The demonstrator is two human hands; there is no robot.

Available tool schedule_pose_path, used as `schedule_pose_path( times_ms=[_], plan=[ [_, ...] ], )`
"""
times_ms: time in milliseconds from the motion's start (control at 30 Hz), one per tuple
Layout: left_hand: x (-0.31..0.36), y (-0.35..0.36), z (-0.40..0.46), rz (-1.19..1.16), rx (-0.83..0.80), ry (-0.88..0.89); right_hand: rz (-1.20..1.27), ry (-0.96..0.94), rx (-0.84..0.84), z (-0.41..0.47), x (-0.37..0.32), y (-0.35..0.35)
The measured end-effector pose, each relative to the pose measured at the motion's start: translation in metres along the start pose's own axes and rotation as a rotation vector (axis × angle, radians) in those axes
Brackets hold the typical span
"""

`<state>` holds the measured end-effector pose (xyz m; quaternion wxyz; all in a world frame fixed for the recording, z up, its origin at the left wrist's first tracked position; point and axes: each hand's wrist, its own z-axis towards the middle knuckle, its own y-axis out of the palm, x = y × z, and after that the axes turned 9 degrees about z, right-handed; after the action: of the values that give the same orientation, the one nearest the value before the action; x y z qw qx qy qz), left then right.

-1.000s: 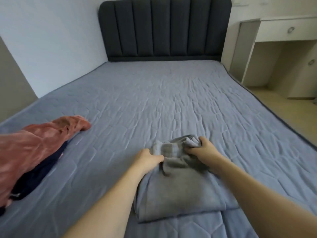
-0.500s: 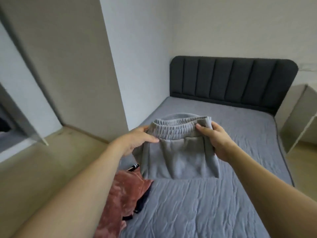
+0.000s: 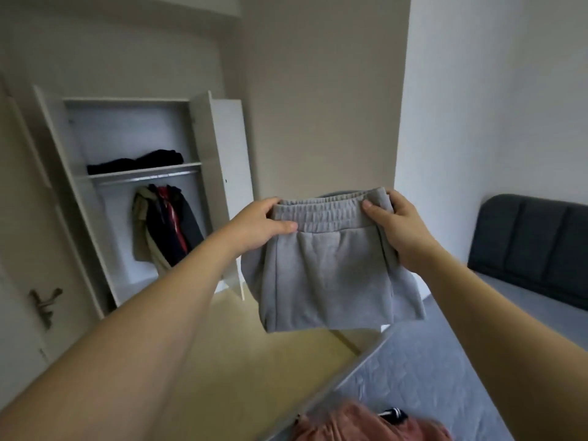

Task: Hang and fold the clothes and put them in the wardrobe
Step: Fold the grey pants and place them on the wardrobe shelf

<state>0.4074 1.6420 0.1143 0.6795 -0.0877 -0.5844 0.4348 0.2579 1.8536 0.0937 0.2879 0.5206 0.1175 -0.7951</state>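
Both hands held the folded grey sweatpants (image 3: 331, 272) up in the air by the elastic waistband, the left hand (image 3: 264, 226) pinching its left end with the thumb on top, the right hand (image 3: 397, 230) curled round the right end. The pants hung over the floor beside the bed (image 3: 445, 377). Beyond them stood the open wardrobe (image 3: 133, 186) (dark folded clothes (image 3: 136, 162) on its shelf, several garments (image 3: 165, 227) hanging from the rail below). A pink garment (image 3: 366, 424) lay on the near corner of the bed, blurred.
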Motion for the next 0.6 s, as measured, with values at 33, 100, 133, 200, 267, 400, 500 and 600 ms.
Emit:
schedule_pose_path(
  times_ms=[33, 100, 133, 200, 267, 400, 500, 600],
  plan=[
    [-0.016, -0.018, 0.007, 0.022, 0.033, -0.005, -0.004, -0.009, -0.01, 0.015, 0.006, 0.023],
    [-0.051, -0.048, 0.024, 0.046, 0.104, -0.025, 0.005, -0.025, -0.028, 0.049, 0.024, 0.068],
    [-0.068, -0.062, 0.032, 0.054, 0.135, -0.037, 0.014, -0.032, -0.037, 0.066, 0.034, 0.089],
    [-0.103, -0.089, 0.052, 0.076, 0.179, -0.058, 0.053, -0.033, -0.06, 0.103, 0.057, 0.131],
    [-0.139, -0.118, 0.076, 0.107, 0.228, -0.063, 0.081, -0.042, -0.094, 0.14, 0.081, 0.172],
    [-0.2, -0.184, 0.128, 0.166, 0.325, -0.1, 0.142, -0.012, -0.172, 0.213, 0.124, 0.254],
    [-0.244, -0.234, 0.167, 0.229, 0.36, -0.123, 0.157, -0.017, -0.186, 0.266, 0.154, 0.323],
    [-0.294, -0.283, 0.206, 0.274, 0.4, -0.134, 0.146, -0.035, -0.216, 0.322, 0.186, 0.392]
  ],
)
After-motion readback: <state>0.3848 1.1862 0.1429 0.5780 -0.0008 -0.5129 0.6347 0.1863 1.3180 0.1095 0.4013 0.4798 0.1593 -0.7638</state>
